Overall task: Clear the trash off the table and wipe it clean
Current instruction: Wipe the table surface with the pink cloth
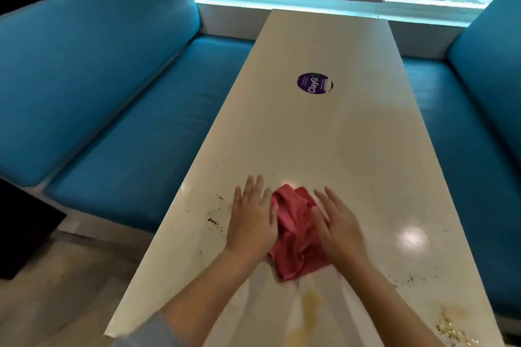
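Lying crumpled between the two hands, the pink cloth (293, 236) sits on the near half of the white table (324, 135), bunched into folds. The left hand (251, 220) lies flat against the cloth's left edge, fingers straight and spread and pointing away from the person, gripping nothing. The right hand (338, 225) is likewise flat and uncurled, its thumb side resting on the cloth's right edge. Both hands cover the sides of the cloth, so its full outline cannot be made out, and the right hand is slightly blurred. Dark crumbs (215, 220) are scattered just left of the left hand, with more specks (408, 279) to the right of the right forearm. A yellowish smear (310, 301) runs along the table below the cloth, and pale flakes (451, 329) lie near the bottom right corner, partly cut off by the frame. Farther up the table is a round purple sticker (315, 84) reading "ClayGo"; its small print is unreadable. Blue benches (112, 93) flank the table.
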Demonstrator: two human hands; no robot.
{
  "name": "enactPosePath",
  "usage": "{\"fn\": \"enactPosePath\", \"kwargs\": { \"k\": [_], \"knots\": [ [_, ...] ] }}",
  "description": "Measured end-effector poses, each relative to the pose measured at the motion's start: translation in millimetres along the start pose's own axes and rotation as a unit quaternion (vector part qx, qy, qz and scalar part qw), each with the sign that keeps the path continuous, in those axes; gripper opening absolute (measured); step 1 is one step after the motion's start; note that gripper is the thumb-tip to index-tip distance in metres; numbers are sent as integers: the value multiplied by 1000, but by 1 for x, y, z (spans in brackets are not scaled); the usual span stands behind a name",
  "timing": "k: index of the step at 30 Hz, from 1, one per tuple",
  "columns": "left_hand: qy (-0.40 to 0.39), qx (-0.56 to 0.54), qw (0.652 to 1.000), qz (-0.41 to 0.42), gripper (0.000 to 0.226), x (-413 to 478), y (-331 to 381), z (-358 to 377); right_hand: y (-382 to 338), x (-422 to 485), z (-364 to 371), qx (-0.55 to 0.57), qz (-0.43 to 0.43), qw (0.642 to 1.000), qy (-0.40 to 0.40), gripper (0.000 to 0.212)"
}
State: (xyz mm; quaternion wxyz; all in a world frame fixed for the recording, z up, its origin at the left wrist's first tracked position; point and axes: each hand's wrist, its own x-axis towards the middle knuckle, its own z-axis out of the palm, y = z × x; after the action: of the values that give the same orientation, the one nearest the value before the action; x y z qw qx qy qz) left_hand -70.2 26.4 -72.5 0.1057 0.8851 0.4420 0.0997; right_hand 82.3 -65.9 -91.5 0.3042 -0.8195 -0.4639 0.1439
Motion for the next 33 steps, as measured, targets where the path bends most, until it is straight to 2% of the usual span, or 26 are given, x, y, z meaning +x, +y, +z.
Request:
{"fn": "enactPosePath", "kwargs": {
  "k": [2,5,8,12,16,21,27,30,33],
  "knots": [
    [-42,3,997,57,50,-19,46,28,32,13,-17,-63,54,997,4,47],
    [-135,52,988,61,55,-22,80,60,65,31,-24,-162,89,981,-61,52],
    [-130,77,987,51,60,-2,70,66,73,40,-17,-202,75,974,-75,53],
    [-119,94,988,27,66,52,22,48,74,39,-15,-209,74,972,-75,53],
    [-97,153,982,44,55,88,-39,24,77,38,-16,-214,74,971,-80,53],
    [-97,127,986,-43,61,75,-79,25,77,39,-15,-215,71,971,-74,53],
    [-54,131,981,-131,74,-11,-111,16,76,39,-14,-223,72,969,-73,52],
    [-55,135,975,-168,67,-26,-127,7,76,39,-14,-224,69,970,-69,53],
    [-42,178,962,-201,58,-24,-110,13,74,37,-13,-222,68,970,-69,53]
  ]
}}
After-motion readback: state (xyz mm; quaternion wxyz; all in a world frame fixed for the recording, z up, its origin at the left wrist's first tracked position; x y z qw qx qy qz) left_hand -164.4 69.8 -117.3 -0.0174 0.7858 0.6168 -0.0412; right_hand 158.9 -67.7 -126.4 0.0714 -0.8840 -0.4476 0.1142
